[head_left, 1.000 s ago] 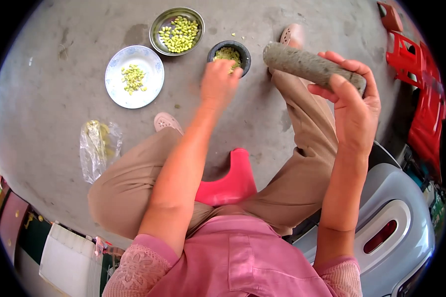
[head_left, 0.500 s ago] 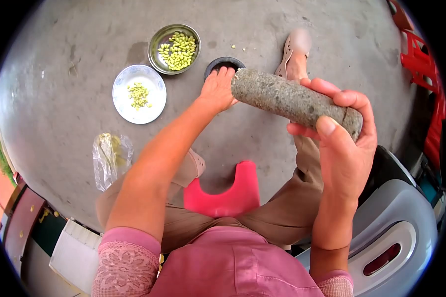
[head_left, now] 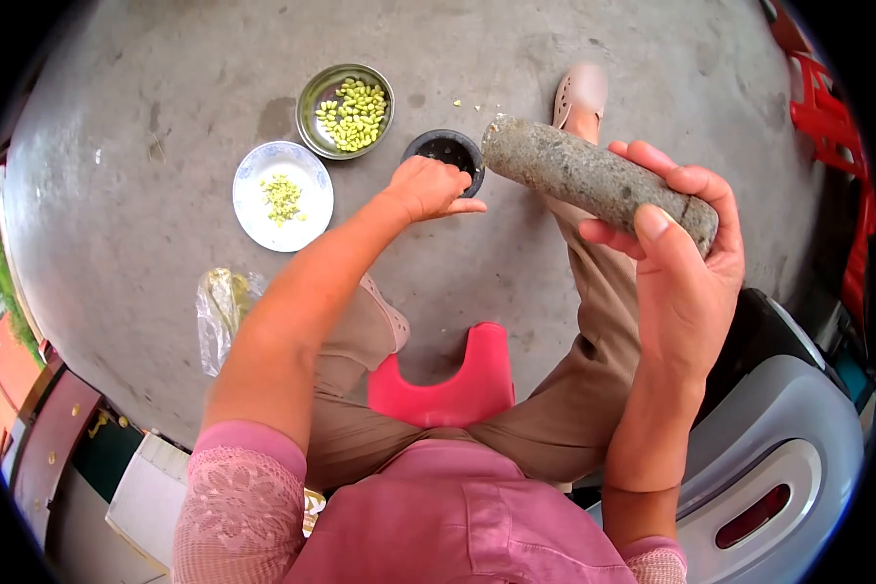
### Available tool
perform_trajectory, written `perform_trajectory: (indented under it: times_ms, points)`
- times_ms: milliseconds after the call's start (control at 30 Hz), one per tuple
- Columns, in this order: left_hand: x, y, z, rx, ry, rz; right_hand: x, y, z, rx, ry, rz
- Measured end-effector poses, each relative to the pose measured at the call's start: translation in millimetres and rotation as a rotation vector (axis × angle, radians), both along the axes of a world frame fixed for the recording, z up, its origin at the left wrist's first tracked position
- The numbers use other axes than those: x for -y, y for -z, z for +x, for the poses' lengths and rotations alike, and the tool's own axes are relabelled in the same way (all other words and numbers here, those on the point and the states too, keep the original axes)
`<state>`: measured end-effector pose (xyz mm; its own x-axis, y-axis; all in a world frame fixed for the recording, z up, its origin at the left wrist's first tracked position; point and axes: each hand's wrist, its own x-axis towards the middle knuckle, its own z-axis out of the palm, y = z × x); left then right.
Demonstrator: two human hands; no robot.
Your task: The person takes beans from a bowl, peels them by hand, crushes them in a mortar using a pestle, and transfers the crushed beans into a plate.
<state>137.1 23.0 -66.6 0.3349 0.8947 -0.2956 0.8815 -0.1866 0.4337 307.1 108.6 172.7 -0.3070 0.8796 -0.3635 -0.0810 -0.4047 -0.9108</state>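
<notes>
My right hand (head_left: 686, 229) is closed round the thick end of a grey stone pestle (head_left: 594, 175), held up in the air and tilted, its other end pointing left toward the mortar. Below that end, on the floor, stands a dark stone mortar (head_left: 443, 135). At its near rim is my left hand (head_left: 430, 189), fingers bent down over the opening and thumb stretched out to the right. Its fingertips are partly hidden, and nothing shows in its grasp. A metal bowl (head_left: 305, 115) of green beans stands left of the mortar. Crushed green bits (head_left: 282, 199) lie on a white plate (head_left: 251, 222).
A clear plastic bag (head_left: 219, 316) lies near my left leg. Small crumbs dot the floor beyond the mortar. A pink stool (head_left: 443, 399) shows between my legs. A grey plastic chair (head_left: 798, 419) stands at right, with red stools (head_left: 827, 127) farther out.
My left hand's fingers went from spread over the mortar to bent down at its rim, uncovering more of its inside. The pestle stays raised in my right hand, slightly farther right.
</notes>
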Motion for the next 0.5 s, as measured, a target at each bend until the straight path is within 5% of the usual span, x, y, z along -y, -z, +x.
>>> perform_trajectory:
  times_ms: [167, 267, 500]
  points:
    - [12, -25, -15, 0.270, -0.262, -0.025, -1, 1, -7, -0.014, 0.094, -0.043]
    - [29, -72, -58, 0.614, -0.829, -0.511, 3, 1, -11, -0.007, 0.064, -0.024]
    - [111, -38, -172, 0.786, -1.599, -0.333, 16, 0, -27, 0.040, -0.068, -0.016]
